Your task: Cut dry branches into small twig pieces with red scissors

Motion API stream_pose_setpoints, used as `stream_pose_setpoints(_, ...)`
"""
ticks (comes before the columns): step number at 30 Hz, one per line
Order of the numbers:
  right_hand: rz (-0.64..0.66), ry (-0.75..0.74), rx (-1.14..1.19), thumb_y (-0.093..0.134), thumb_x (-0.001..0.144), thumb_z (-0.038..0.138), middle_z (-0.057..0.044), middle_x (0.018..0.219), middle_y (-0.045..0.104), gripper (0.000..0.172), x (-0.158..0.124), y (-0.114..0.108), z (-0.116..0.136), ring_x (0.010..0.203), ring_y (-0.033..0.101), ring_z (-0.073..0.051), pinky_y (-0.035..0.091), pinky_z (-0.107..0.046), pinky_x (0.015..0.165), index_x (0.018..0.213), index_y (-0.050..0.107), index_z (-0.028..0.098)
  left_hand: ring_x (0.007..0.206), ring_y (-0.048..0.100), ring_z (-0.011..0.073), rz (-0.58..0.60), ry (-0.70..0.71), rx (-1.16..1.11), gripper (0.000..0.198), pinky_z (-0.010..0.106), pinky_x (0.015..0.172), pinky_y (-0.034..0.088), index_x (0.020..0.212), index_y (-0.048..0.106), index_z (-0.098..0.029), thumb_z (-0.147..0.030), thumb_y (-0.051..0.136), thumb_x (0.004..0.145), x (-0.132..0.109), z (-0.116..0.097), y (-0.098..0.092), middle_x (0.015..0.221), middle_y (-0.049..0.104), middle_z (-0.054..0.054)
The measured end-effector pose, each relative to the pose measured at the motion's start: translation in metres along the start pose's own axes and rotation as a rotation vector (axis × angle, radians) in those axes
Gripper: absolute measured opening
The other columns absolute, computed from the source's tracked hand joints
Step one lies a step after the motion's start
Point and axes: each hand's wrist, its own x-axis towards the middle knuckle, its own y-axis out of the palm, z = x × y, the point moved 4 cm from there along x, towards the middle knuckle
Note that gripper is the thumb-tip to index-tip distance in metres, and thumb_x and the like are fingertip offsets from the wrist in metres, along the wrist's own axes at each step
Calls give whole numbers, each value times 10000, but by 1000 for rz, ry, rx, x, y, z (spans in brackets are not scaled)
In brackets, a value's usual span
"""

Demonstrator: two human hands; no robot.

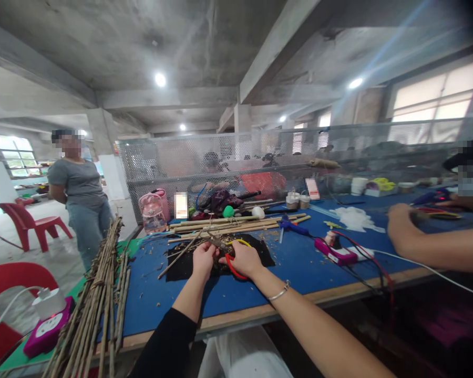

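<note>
My right hand (242,258) is closed around a pair of shears with one red and one yellow handle (235,270). The dark blades point up and left, towards my left hand (203,261). That hand is closed in a pinch at the blades, on what looks like a thin twig, mostly hidden by the fingers. Both hands are over a black cloth (176,269) strewn with wood chips. A slim stick (178,257) lies slanted across the cloth, left of my left hand. Just behind, longer peeled sticks (236,226) lie across the blue table (145,304).
A bundle of long sticks (98,283) leans over the table's left end, near a purple power strip (49,325). Right of my hands are a blue glue gun (294,226) and another power strip (335,252) with cables. A co-worker's arm (429,244) reaches in; another person (79,184) stands left.
</note>
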Motion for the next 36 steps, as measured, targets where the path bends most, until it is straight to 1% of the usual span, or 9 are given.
stream_pose_setpoints(4, -109, -73, -12, 523, 658, 647, -96, 892, 595, 539, 0, -6, 4, 858, 570, -228, 400, -318, 716, 891, 499, 161, 474, 496, 67, 0, -41, 0, 226, 186, 496, 401, 626, 559, -122, -260, 701, 516, 0, 4, 2, 538, 552, -12)
stream_pose_setpoints(6, -130, -94, -10, 521, 657, 649, -95, 886, 590, 540, 0, -7, 3, 856, 565, -229, 397, -320, 719, 880, 499, 158, 485, 508, 73, 9, -50, -10, 229, 192, 507, 413, 632, 560, -126, -254, 707, 512, -1, 5, 3, 547, 557, -12)
stream_pose_setpoints(11, -42, -51, 21, 482, 672, 672, -67, 814, 616, 537, 1, -3, -1, 772, 591, -208, 389, -284, 639, 895, 488, 183, 499, 509, 64, 21, -54, -5, 238, 188, 531, 424, 673, 574, -128, -279, 701, 541, -2, 3, 5, 581, 567, -14)
stream_pose_setpoints(18, 30, 33, 4, 489, 653, 688, -85, 832, 637, 562, -1, -8, 1, 806, 607, -225, 394, -276, 653, 916, 503, 190, 535, 523, 82, 42, -3, 55, 228, 202, 535, 437, 725, 606, -125, -296, 679, 593, 0, 2, 1, 619, 587, 8)
stream_pose_setpoints(23, 45, 45, 19, 478, 676, 674, -77, 852, 644, 523, 0, -5, 0, 808, 613, -221, 400, -275, 646, 894, 515, 201, 539, 521, 84, 2, 8, 104, 189, 196, 523, 444, 726, 617, -123, -272, 659, 617, 1, 3, -2, 606, 576, 8)
stream_pose_setpoints(29, 21, 49, 24, 471, 694, 659, -74, 842, 638, 507, 0, -2, -3, 805, 611, -221, 400, -278, 639, 888, 514, 193, 538, 527, 88, 16, 36, 92, 229, 204, 537, 448, 757, 641, -125, -292, 668, 602, 1, 1, -2, 628, 599, 17)
stream_pose_setpoints(32, -15, 33, 20, 497, 682, 648, -74, 853, 627, 511, -1, -4, -1, 816, 600, -213, 400, -281, 662, 896, 510, 183, 502, 515, 88, 28, 45, 158, 214, 199, 514, 428, 699, 636, -123, -310, 662, 596, 2, 3, -2, 579, 590, 11)
stream_pose_setpoints(36, -106, -36, 9, 498, 664, 663, -91, 881, 610, 544, -1, -8, 2, 834, 585, -221, 404, -296, 688, 884, 508, 166, 493, 513, 96, 46, 68, 281, 225, 195, 499, 407, 673, 633, -118, -332, 642, 605, 3, 6, -3, 553, 590, 18)
